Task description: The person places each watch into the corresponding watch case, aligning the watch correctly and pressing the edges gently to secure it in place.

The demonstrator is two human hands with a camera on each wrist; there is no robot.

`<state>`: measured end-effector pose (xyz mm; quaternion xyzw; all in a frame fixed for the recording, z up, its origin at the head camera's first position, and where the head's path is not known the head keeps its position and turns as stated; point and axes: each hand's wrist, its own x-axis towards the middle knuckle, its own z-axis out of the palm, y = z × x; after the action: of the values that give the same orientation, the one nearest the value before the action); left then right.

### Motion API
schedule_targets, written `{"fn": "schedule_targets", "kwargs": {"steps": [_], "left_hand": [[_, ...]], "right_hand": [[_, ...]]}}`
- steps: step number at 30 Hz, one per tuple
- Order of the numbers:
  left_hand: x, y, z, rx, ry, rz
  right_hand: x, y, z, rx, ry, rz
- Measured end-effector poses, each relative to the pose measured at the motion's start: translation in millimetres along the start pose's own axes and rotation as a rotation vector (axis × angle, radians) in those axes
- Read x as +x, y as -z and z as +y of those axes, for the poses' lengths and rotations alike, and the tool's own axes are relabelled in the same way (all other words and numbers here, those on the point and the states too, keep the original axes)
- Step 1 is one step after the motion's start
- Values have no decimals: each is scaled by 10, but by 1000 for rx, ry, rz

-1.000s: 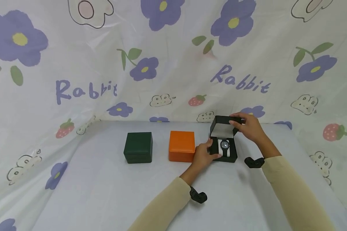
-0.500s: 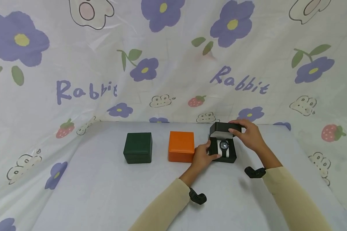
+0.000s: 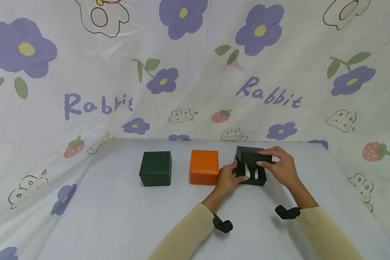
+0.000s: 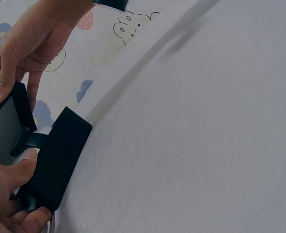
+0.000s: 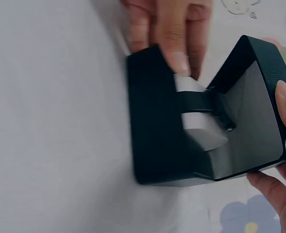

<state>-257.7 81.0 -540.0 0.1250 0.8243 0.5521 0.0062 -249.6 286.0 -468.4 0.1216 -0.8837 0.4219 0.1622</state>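
A black watch box [image 3: 261,179] stands at the right of the row of boxes, its hinged lid [image 3: 251,155] tilted partway down. Inside, a dark wristwatch [image 5: 220,109] sits round a white cushion [image 5: 206,130]; in the head view the lid hides most of its dial. My left hand [image 3: 226,178] grips the base at its left front, thumb over the front rim and fingers against the side, as the left wrist view shows. At the lid's right side, my right hand [image 3: 282,168] pinches it between thumb and fingers.
An orange box [image 3: 204,166] is just left of my left hand, its lid down. Farther left stands a dark green box [image 3: 155,168], also closed. All rest on a white cloth-covered table [image 3: 123,209]. Behind hangs a printed curtain [image 3: 195,94].
My right hand has swung the black box's lid forward and down from nearly upright, covering more of the watch. The left hand keeps its grip on the base. The other boxes stay put.
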Motion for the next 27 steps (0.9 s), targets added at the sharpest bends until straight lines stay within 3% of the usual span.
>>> {"fn": "schedule_targets", "kwargs": {"steps": [8, 14, 27], "left_hand": [[-12, 5, 5, 18, 19, -12], [2, 12, 20, 33, -3, -5], [-23, 15, 26, 14, -18, -6]], "right_hand": [[-109, -59, 50, -4, 38, 27], [-155, -80, 71, -9, 73, 41], [-290, -146, 65, -13, 75, 48]]}}
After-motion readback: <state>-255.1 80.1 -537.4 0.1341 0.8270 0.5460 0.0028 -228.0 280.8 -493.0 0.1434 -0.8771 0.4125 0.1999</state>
